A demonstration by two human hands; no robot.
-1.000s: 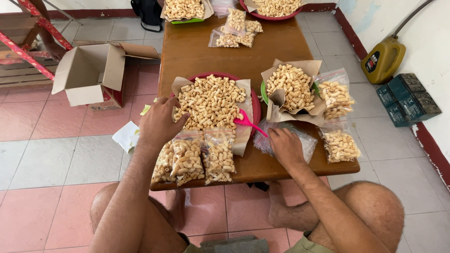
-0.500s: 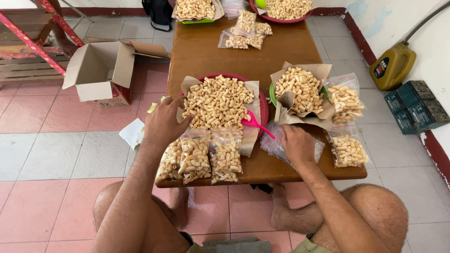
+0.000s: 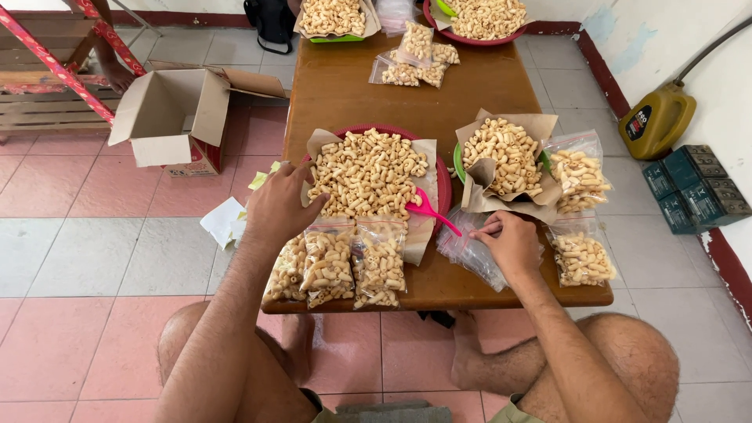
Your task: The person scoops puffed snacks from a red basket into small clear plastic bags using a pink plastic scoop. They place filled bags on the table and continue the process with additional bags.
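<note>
While I sit at the wooden table [image 3: 345, 86], frame centre:
Left hand [image 3: 276, 205]: loosely open, resting against the snack heap [image 3: 368, 171].
Right hand [image 3: 513, 241]: fingers pinching empty clear bags [image 3: 468, 252].

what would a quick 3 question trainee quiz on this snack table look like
1. True or false: the right hand rests on empty clear bags.
2. What does the left hand touch? A) box B) snack pile C) jug
3. How many filled bags lie side by side at the near table edge, under the left hand?

Key: 1 true; 2 B; 3 three
</note>
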